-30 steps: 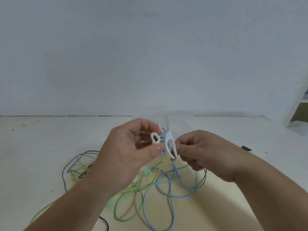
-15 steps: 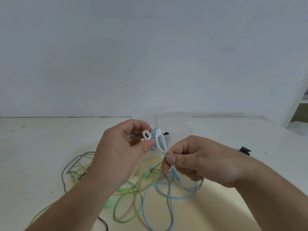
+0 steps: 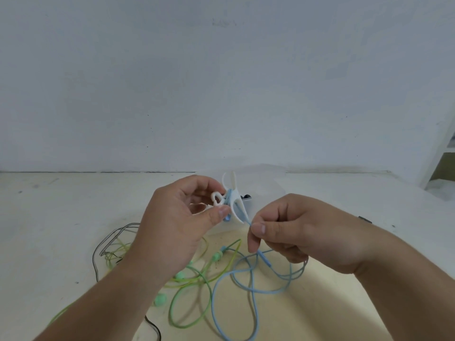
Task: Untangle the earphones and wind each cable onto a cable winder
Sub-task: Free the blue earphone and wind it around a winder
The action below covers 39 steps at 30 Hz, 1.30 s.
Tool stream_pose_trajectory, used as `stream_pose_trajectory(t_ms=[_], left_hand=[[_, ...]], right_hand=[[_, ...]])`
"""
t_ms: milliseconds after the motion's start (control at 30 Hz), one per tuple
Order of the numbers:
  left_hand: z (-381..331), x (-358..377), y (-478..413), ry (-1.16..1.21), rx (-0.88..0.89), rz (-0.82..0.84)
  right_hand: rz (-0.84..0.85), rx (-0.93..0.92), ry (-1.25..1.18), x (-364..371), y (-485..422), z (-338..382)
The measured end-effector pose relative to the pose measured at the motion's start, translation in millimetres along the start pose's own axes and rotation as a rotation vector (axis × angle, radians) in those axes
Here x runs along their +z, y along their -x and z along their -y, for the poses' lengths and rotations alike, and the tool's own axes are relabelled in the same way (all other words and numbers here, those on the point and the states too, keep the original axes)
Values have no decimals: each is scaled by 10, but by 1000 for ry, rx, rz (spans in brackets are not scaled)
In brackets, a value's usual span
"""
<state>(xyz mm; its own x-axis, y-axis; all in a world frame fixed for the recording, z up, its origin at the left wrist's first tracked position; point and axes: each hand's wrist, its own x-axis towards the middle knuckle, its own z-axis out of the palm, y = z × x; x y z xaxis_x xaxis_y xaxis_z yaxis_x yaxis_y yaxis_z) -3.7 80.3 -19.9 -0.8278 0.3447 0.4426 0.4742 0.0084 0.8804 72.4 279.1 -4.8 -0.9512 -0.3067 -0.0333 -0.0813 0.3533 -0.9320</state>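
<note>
My left hand (image 3: 179, 225) holds a white cable winder (image 3: 232, 196) up above the table, thumb pressing its side. A few turns of the blue earphone cable (image 3: 248, 289) sit round the winder's middle. My right hand (image 3: 288, 230) pinches that blue cable between thumb and forefinger just below the winder's lower prong. The rest of the blue cable hangs down and lies in loose loops on the table. A green earphone cable (image 3: 197, 281) with mint earbuds and a black cable (image 3: 110, 237) lie tangled under my left forearm.
The pale table (image 3: 49, 217) ends at a white wall. A small white box (image 3: 246, 205) stands behind the winder. A small dark object (image 3: 365, 219) lies on the table beyond my right wrist. A shelf edge (image 3: 443, 166) shows at the far right.
My right hand has slid from the winder's lower prong down along the blue cable and away to the right. The winder in my left hand has tilted slightly.
</note>
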Motion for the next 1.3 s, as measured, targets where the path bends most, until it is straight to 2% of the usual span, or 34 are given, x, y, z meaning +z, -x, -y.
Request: stream_pose_trajectory(t_ms=[167, 267, 400, 533, 633, 700, 800, 933, 1067, 1300], left_hand=[[-8, 25, 53, -250, 104, 22], [-29, 48, 97, -392, 150, 32], [-51, 45, 119, -434, 148, 103], [-29, 32, 110, -430, 118, 184], [-53, 29, 102, -367, 98, 273], [-64, 30, 93, -261, 79, 325], [-45, 32, 67, -38, 49, 309], [-6, 44, 39, 176, 19, 164], [46, 29, -6, 108, 27, -15], [58, 22, -7, -48, 44, -36]], right_hand=[[62, -34, -31, 45, -4, 23], [17, -78, -58, 28, 16, 43], [-220, -141, -73, -44, 32, 65], [-540, -172, 133, -84, 23, 66], [-663, -178, 211, -57, -4, 50], [-686, -147, 207, -52, -28, 20], [-576, -13, 207, -52, -65, -38], [-238, 74, 148, 40, -87, -84], [-69, 24, 147, 139, -110, -76], [-37, 41, 118, 98, -53, -9]])
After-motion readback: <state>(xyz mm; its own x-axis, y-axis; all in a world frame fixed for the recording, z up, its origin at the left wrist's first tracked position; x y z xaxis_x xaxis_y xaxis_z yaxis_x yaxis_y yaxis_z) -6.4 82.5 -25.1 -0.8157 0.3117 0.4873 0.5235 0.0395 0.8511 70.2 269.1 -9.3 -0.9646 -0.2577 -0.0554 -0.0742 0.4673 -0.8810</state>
